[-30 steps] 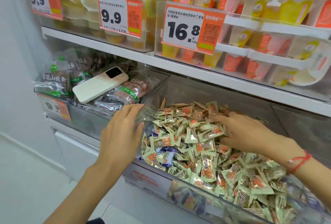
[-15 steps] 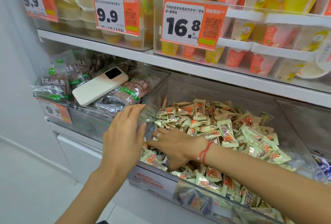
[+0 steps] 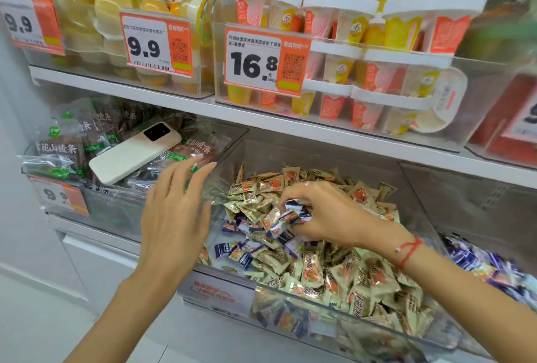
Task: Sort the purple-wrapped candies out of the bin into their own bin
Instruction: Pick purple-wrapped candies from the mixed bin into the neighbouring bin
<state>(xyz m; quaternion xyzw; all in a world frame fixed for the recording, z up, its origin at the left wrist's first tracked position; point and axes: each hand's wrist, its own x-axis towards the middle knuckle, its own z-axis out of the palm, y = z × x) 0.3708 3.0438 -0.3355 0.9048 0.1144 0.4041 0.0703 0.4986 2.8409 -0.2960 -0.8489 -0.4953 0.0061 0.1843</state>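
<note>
Purple candies: crinkly foil-wrapped pieces (image 3: pixel 293 216) pinched in the curled fingers of the right hand (image 3: pixel 334 217), over the middle of the heap.
Right hand: curled tight on those wrappers; a red string bracelet (image 3: pixel 408 250) circles the wrist.
Left hand: (image 3: pixel 174 211) flat, fingers straight and spread, resting at the clear bin's 9 o'clock wall, holding nothing.
Clear bin: (image 3: pixel 290 294) glossy hard plastic, heaped with pale green pillow-shaped candies (image 3: pixel 334 272); more purple ones (image 3: pixel 232 249) lie loose at 8 o'clock.
Neighbour bin, 3 o'clock: blurred purple wrappers (image 3: pixel 476 261).
Neighbour bin, 9 o'clock: dark crinkled packets (image 3: pixel 72 147) with a smooth cream phone (image 3: pixel 133 153) lying on top.
Upper shelf, 12 o'clock: white-lidded cups (image 3: pixel 343 57) behind an orange price tag (image 3: pixel 264 60).
</note>
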